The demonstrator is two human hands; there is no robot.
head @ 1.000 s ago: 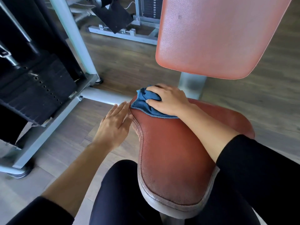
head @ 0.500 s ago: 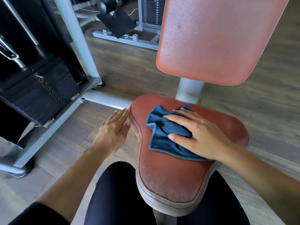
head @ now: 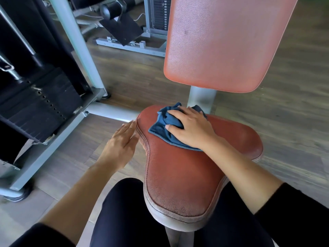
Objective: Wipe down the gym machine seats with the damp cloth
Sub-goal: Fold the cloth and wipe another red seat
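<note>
The cloth lies bunched on the far end of the seat, below the backrest. The right hand presses it down, thumb and fingers gripping its folds. The left hand, fingers straight, rests against the seat's left edge.

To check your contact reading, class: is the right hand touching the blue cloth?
Touching. The head view shows the right hand pressing the cloth onto the seat, fingers dug into its bunched folds.
</note>
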